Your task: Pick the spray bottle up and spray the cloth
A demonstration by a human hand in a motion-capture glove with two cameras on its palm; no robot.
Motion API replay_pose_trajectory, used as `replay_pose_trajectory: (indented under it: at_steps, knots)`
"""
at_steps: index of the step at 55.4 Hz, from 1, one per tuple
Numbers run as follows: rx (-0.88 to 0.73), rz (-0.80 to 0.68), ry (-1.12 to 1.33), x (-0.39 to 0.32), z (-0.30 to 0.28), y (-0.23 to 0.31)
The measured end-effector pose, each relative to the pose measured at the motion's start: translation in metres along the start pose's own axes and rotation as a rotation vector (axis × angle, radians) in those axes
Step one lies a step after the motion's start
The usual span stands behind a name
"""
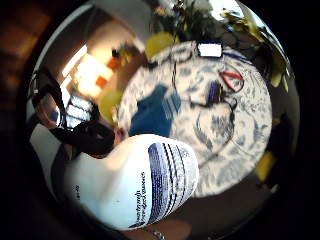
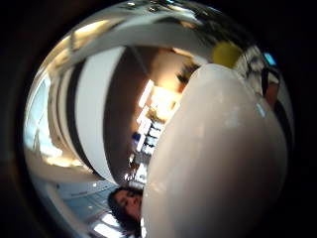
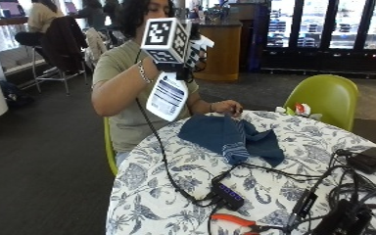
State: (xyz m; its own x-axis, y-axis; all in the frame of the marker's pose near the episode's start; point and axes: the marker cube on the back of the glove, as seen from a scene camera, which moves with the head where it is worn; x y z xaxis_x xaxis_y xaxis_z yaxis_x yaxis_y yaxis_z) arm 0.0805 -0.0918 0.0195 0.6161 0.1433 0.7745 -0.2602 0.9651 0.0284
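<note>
A person's gloved right hand (image 3: 189,63) holds a white spray bottle (image 3: 168,95) up at chest height, above the near left edge of the table; the marker cube hides most of the hand. The bottle's labelled body tilts down toward the table. It fills much of both palm views, as the spray bottle (image 1: 132,187) with its printed label and the spray bottle (image 2: 218,158) with its plain white side. A dark blue cloth (image 3: 230,137) with a striped end lies crumpled on the table below and to the right. The bare left hand (image 3: 225,106) rests on the cloth's far edge. The cloth (image 1: 155,112) also shows beyond the bottle.
The round table (image 3: 168,200) has a blue floral cover. On its near side lie a black hub (image 3: 227,195), red-handled pliers (image 3: 237,221) and several cables. A black device (image 3: 370,159) sits at the right edge. A green chair (image 3: 325,95) stands behind.
</note>
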Motion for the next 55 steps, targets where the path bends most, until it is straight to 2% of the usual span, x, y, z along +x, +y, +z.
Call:
replay_pose_trajectory:
  at_steps: [8,26,37,45,55]
  knots:
    - [-0.281,0.193,0.129,0.003,0.03,-0.001]
    - [-0.598,0.569,0.499,0.069,0.12,0.006]
    - [-0.806,0.769,0.627,0.126,0.162,0.018]
    - [-0.889,0.822,0.638,0.147,0.181,0.027]
    - [-0.797,0.715,0.577,0.111,0.181,0.007]
